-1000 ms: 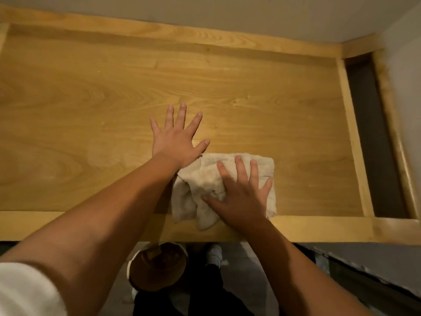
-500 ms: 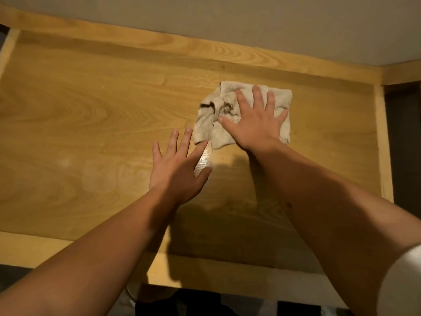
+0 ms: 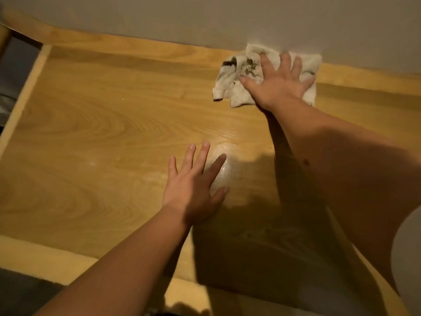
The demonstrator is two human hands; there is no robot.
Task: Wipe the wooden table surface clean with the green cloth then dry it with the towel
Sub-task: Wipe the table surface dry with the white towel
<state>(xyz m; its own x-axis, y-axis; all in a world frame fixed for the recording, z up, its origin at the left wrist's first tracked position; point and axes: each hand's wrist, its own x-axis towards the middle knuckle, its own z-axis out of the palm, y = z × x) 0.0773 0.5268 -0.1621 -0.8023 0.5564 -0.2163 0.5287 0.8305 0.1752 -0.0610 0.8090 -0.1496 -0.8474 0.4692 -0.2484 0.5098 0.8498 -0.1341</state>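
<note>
Both your hands flat, fingers spread, gripping nothing. Your right hand presses crumpled towel against table's far rim at 1 o'clock, towel's top edge touching wall. Your left hand rests palm-down on wooden table, centre, beside glossy patch.

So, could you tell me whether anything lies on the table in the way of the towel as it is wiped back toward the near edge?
Nothing visible does. The right hand presses the towel flat at the far rim; the wooden table toward the near edge is bare. The left hand rests flat, off to the left.
</note>
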